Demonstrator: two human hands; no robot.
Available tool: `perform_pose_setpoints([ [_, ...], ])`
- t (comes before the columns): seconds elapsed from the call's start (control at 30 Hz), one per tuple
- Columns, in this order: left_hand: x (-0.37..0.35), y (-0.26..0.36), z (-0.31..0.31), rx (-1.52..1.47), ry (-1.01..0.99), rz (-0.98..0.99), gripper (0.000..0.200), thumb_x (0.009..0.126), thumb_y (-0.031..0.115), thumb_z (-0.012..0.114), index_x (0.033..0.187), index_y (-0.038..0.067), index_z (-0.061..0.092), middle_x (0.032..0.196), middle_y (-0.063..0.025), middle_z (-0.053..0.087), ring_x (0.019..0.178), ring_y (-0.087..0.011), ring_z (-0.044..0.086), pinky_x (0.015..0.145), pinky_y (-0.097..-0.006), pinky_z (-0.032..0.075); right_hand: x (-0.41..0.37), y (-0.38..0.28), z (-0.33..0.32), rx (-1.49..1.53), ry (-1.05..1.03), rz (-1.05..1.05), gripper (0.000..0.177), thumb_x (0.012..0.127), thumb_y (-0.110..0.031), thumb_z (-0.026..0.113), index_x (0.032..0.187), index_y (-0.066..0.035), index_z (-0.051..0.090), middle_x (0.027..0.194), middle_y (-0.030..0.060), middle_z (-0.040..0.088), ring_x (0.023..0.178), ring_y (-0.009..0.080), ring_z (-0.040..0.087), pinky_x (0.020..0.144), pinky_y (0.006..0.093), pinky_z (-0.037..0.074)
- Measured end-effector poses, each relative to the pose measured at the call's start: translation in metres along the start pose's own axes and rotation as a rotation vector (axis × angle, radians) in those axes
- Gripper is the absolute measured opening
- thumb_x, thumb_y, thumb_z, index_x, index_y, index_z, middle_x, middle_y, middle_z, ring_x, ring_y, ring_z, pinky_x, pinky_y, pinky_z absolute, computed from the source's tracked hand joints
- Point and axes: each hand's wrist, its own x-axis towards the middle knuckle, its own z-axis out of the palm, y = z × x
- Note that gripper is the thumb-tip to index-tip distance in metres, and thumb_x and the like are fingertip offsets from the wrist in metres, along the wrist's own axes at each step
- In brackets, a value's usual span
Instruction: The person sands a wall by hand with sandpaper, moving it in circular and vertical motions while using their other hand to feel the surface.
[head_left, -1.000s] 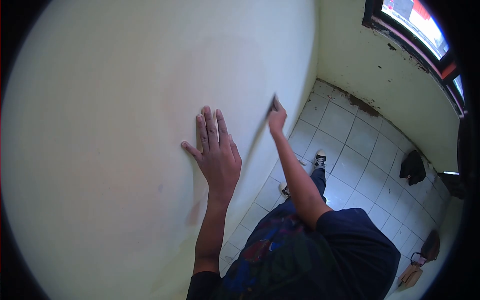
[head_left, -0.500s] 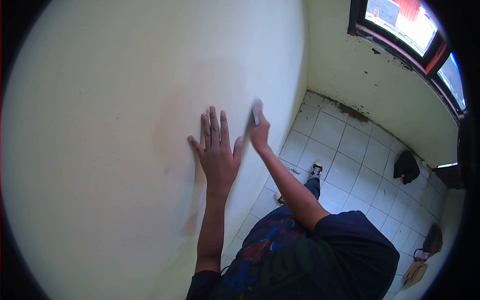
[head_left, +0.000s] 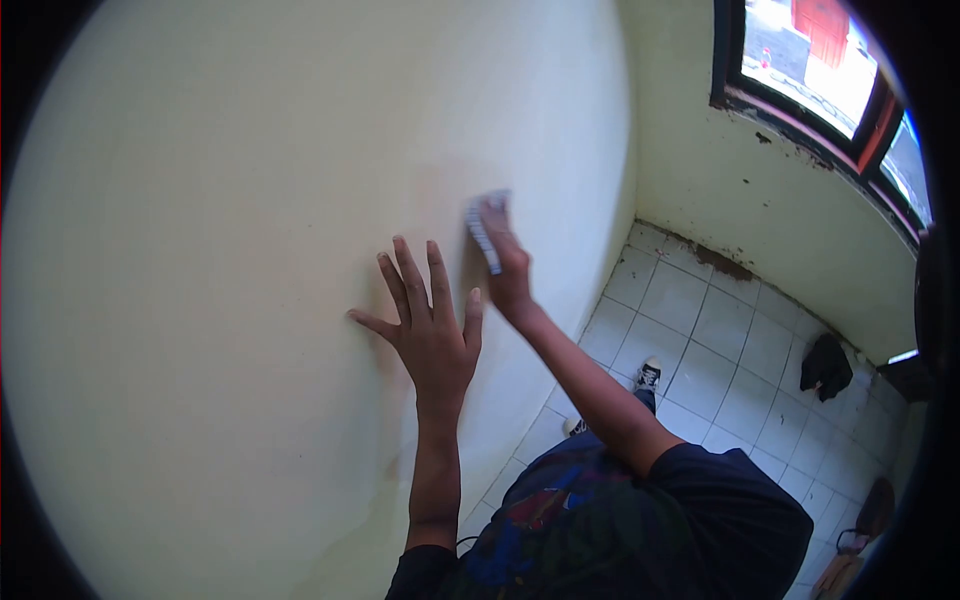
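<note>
My left hand [head_left: 434, 345] lies flat against the pale cream wall [head_left: 220, 300], its fingers spread apart. To its right and slightly higher, my right hand [head_left: 511, 272] grips a flat, light piece with dark printed marks along its edge, which looks like folded sandpaper [head_left: 481, 236]. That piece is up against the wall, and motion blurs it, so its far face is hidden. Faint reddish patches and small dark specks show on the wall around my hands.
White floor tiles [head_left: 690, 310] run below on the right, where my shoes [head_left: 648, 375] stand. A dark-framed window [head_left: 800, 125] is at upper right, above a wall with chipped paint. A black bundle [head_left: 826, 366] lies on the floor; a brown bag [head_left: 838, 577] sits at lower right.
My right hand has moved left across the wall with the sandpaper, which now shows its marked side. My left hand sits slightly lower in view, fingers spread wider. The whole view has shifted a little.
</note>
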Motion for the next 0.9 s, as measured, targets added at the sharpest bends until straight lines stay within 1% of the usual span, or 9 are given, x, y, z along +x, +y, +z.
perform_pose_setpoints([
  [0.2,-0.013,-0.011,0.014,0.232,-0.242,-0.002,0.075,0.094,0.042,0.056,0.156,0.011,0.026,0.165,-0.0017,0.021,0.152,-0.0207,0.019,0.113,-0.0709,0.011,-0.053,0.1,-0.04,0.001,-0.115,0.845,0.073,0.076,0.016,0.032,0.145,-0.002,0.044,0.144,0.0222,0.05,0.138,0.0285,0.045,0.115,0.0316,0.031],
  [0.27,-0.011,-0.008,0.022,0.206,-0.231,0.0,0.075,0.094,0.041,0.057,0.156,0.01,0.027,0.165,-0.0014,0.02,0.152,-0.0201,0.019,0.114,-0.07,0.011,-0.035,0.074,-0.025,-0.038,-0.043,0.741,0.077,0.072,0.015,0.034,0.146,-0.003,0.043,0.143,0.0226,0.051,0.136,0.0292,0.047,0.114,0.0308,0.032],
  [0.3,-0.009,-0.006,0.025,0.189,-0.235,0.004,0.075,0.093,0.039,0.057,0.156,0.01,0.027,0.165,-0.001,0.02,0.152,-0.0194,0.02,0.114,-0.0691,0.011,-0.025,0.062,-0.014,-0.012,0.06,0.486,0.081,0.069,0.015,0.035,0.147,-0.005,0.042,0.142,0.023,0.051,0.137,0.0306,0.046,0.115,0.0317,0.03],
  [0.47,0.011,0.005,0.041,0.215,-0.218,0.06,0.075,0.091,0.032,0.058,0.156,0.01,0.028,0.165,-0.0007,0.019,0.152,-0.0192,0.019,0.115,-0.0671,0.013,0.041,-0.023,-0.011,0.028,-0.065,0.082,0.079,0.073,0.024,0.034,0.145,-0.006,0.047,0.147,0.0229,0.045,0.142,0.0389,0.032,0.116,0.0412,0.031],
  [0.63,0.02,0.019,0.045,0.054,-0.27,-0.016,0.076,0.091,0.031,0.06,0.156,0.011,0.027,0.166,-0.0002,0.017,0.152,-0.0192,0.017,0.116,-0.0655,0.014,-0.005,0.076,-0.023,-0.065,0.054,0.251,0.078,0.075,0.021,0.036,0.147,-0.008,0.045,0.147,0.0215,0.046,0.142,0.0362,0.035,0.114,0.041,0.033],
  [0.7,0.026,0.026,0.05,0.051,-0.269,0.006,0.076,0.091,0.033,0.06,0.156,0.011,0.027,0.166,0.0,0.017,0.152,-0.0193,0.017,0.116,-0.065,0.015,-0.026,0.121,-0.042,-0.069,-0.024,0.816,0.076,0.075,0.016,0.036,0.148,-0.007,0.043,0.145,0.0227,0.048,0.14,0.0349,0.041,0.113,0.0372,0.035],
  [0.8,0.033,0.028,0.057,0.098,-0.285,0.017,0.076,0.092,0.036,0.06,0.156,0.011,0.026,0.165,0.0003,0.018,0.152,-0.0194,0.017,0.117,-0.0636,0.017,-0.014,0.114,-0.035,-0.062,-0.01,0.812,0.078,0.073,0.014,0.034,0.148,-0.005,0.042,0.143,0.0239,0.05,0.136,0.0346,0.046,0.111,0.0343,0.036],
  [0.83,0.035,0.031,0.062,0.063,-0.275,0.018,0.075,0.093,0.036,0.059,0.156,0.011,0.027,0.165,-0.0011,0.019,0.152,-0.0204,0.017,0.117,-0.0639,0.016,-0.014,0.117,-0.021,-0.092,0.1,0.446,0.08,0.07,0.015,0.033,0.147,-0.003,0.042,0.14,0.0251,0.052,0.134,0.0359,0.048,0.111,0.0345,0.035],
  [0.9,0.043,0.036,0.069,0.025,-0.273,0.033,0.075,0.093,0.036,0.058,0.156,0.011,0.027,0.165,-0.0025,0.019,0.152,-0.0215,0.018,0.117,-0.0643,0.015,0.032,0.062,-0.023,0.018,0.049,0.429,0.081,0.067,0.016,0.035,0.146,0.002,0.04,0.145,0.0286,0.043,0.137,0.0411,0.04,0.115,0.0409,0.029],
])
